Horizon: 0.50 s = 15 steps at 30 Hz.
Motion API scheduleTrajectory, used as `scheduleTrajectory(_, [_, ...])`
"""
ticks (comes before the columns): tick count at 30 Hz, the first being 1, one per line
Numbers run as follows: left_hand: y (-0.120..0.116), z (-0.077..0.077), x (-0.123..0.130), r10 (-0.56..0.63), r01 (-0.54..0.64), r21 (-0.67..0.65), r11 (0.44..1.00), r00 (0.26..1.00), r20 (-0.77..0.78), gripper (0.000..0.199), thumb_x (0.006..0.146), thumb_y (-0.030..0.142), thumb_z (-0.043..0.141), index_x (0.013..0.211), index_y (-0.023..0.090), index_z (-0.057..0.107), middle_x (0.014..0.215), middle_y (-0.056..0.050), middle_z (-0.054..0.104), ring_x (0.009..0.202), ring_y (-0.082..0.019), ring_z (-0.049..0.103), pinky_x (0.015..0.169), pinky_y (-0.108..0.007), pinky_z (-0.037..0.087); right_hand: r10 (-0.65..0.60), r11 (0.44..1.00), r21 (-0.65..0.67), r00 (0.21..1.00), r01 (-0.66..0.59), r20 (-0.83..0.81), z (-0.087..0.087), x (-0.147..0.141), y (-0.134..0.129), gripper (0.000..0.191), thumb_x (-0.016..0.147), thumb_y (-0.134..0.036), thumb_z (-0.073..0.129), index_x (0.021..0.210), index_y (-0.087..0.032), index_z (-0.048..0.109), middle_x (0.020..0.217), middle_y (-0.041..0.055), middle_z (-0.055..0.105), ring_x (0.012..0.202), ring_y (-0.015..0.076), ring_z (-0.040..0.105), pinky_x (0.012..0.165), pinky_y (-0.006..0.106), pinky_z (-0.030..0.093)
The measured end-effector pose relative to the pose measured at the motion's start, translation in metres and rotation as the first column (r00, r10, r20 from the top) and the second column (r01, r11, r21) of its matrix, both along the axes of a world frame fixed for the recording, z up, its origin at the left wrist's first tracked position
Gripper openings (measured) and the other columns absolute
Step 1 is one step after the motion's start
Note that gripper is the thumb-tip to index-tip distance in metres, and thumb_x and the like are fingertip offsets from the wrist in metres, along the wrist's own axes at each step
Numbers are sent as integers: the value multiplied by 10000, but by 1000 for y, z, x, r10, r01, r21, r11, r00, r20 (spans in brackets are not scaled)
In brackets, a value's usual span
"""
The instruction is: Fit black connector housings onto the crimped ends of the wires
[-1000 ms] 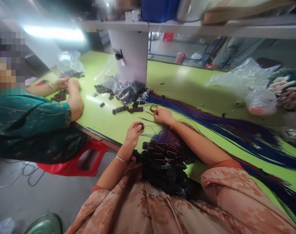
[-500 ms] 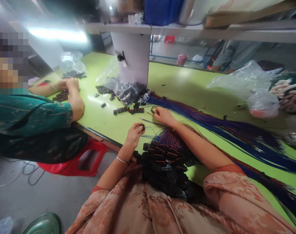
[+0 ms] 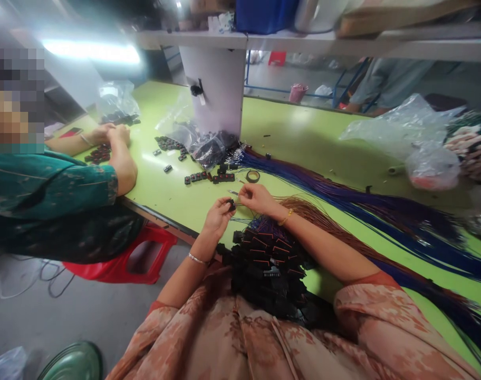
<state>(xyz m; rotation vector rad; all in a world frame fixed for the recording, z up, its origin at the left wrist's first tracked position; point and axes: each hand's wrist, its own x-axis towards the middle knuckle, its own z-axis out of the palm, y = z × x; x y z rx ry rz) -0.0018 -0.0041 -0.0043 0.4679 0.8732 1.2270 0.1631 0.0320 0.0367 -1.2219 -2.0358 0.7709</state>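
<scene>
My left hand [image 3: 218, 217] pinches a small black plastic connector [image 3: 231, 205] between thumb and fingertips, with thin wires running from it to the right. Just beside it, my right hand [image 3: 258, 199] is closed in a pinch on what looks like a thin wire, its end hidden by the fingers. A slim strip with a pale tip [image 3: 233, 192] lies by the right fingertips. Behind that hand is a roll of dark tape [image 3: 252, 176]. Rows of black connectors with red marks [image 3: 223, 178] lie beyond my hands. A heap of black connector housings [image 3: 264, 258] rests against my lap.
Long blue and brown wire bundles [image 3: 323, 192] stretch rightward over the green table [image 3: 291, 126]. A plastic bag of black parts [image 3: 211, 150] leans by the white upright panel [image 3: 214, 95]. At the left, a co-worker's hands [image 3: 117, 134] are over dark parts. Clear bags [image 3: 430, 169] lie at right.
My right hand has moved from the tape roll toward me and left, close to the connector. The tape roll now shows fully. My left hand stays nearly still with the connector.
</scene>
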Motion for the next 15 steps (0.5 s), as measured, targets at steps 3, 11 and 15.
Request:
scheduleTrajectory(3, [1, 0, 0, -9, 10, -7, 1000, 1000, 10, 173, 730, 54, 633, 875, 145, 610, 803, -19, 625, 731, -106, 603, 677, -234, 472, -12, 1000, 14, 999, 11, 45, -5, 1, -6, 99, 743, -225, 556, 709, -152, 612, 622, -15, 589, 555, 92, 453, 555, 214, 303])
scheduleTrajectory(11, [1, 0, -1, -11, 11, -16, 1000, 1000, 27, 190, 721, 32, 618, 877, 140, 610, 815, -18, 626, 716, -106, 613, 657, -231, 487, 2, 1000, 18, 984, -5, 181, -9, 0, -8, 181, 802, -236, 510, 680, -154, 617, 627, -1, 595, 567, 98, 428, 558, 232, 253])
scheduleTrajectory(15, [1, -1, -1, -18, 19, -6, 1000, 999, 28, 200, 712, 35, 628, 880, 142, 607, 819, -16, 622, 731, -106, 616, 666, -230, 492, -38, 999, 1, 975, 39, 220, -8, -2, -10, 196, 811, -260, 507, 691, -156, 623, 629, 2, 593, 567, 103, 420, 553, 239, 239])
